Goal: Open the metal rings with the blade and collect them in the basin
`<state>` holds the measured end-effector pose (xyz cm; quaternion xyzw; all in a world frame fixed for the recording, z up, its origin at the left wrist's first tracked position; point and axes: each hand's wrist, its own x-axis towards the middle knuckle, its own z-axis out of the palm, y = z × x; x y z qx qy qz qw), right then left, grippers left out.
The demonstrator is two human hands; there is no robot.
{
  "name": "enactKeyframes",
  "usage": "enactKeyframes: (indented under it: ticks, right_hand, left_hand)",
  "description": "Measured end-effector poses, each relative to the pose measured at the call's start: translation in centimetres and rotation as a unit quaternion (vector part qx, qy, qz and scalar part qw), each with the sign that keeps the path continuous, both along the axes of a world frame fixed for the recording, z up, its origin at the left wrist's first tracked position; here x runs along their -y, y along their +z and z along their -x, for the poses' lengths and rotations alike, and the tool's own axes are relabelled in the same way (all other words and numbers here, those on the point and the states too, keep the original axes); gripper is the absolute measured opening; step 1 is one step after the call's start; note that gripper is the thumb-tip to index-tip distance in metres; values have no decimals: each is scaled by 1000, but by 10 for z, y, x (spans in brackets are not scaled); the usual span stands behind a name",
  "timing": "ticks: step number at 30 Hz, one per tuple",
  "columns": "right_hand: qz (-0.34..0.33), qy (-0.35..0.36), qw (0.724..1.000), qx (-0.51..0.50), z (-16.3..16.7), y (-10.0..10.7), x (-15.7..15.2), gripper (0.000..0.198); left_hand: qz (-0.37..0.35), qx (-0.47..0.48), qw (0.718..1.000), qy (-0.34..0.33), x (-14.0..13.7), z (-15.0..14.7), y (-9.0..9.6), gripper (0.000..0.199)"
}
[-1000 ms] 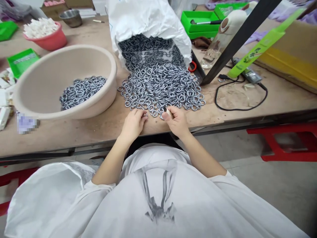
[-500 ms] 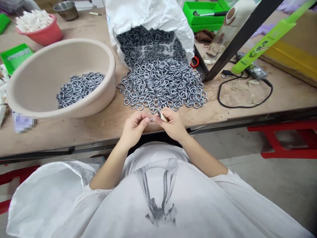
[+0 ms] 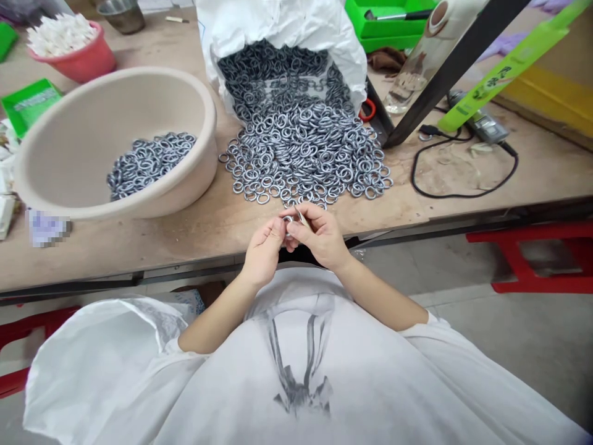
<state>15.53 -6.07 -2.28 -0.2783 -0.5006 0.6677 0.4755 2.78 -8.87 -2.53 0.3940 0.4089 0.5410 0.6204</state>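
Note:
Just off the table's front edge, a grey ring (image 3: 288, 220) is held between both hands. My left hand (image 3: 265, 247) is closed, its thumb and fingers pinching the ring's left side. My right hand (image 3: 327, 240) is closed too; its thumb touches the ring while its fingers grip a small, thin, pale-handled tool, like a trimming knife (image 3: 303, 218). Most of that tool is hidden in the hand. Right beyond my fingers lies a heap of loose grey rings (image 3: 306, 148), spilling from a white sack (image 3: 282, 25). More rings (image 3: 148, 164) lie inside a large beige basin (image 3: 55, 210) at left.
A red bowl of white pieces (image 3: 74, 62), a metal bowl (image 3: 123, 15) and a green tray (image 3: 30, 105) stand at the back left. On the right are a dark metal post (image 3: 445, 80), a bottle (image 3: 412, 68), a black cable (image 3: 414, 179) and a red stool (image 3: 542, 256).
My left hand has moved right and slightly down, closer to my right hand. The ring between the fingers has turned and shows its round face. The right hand's tool is tilted more steeply.

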Motion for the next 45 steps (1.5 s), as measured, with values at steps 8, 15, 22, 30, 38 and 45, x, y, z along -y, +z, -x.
enactKeyframes:
  ticks: [8, 15, 22, 30, 38, 45]
  right_hand:
    - [-90, -49, 990, 96, -12, 5, -4, 45]
    - [-326, -78, 893, 300, -24, 10, 6, 45]
    - [-345, -77, 876, 328, -21, 10, 7, 47]
    - [-233, -141, 858, 435, -30, 1, -26, 42]
    - [-251, -87, 677, 686, 1, 6, -43, 21]
    - [-142, -66, 921, 356, -9, 6, -36, 43]
  left_hand:
    - [11, 22, 999, -31, 0, 0, 9, 49]
    - [69, 38, 997, 1, 1, 1, 17, 51]
    - [70, 41, 997, -8, 3, 2, 16, 51]
    - [17, 31, 996, -84, 8, 17, 8, 42]
    - [50, 36, 995, 74, -10, 40, 0, 37]
    - [49, -2, 998, 50, -13, 28, -4, 32]
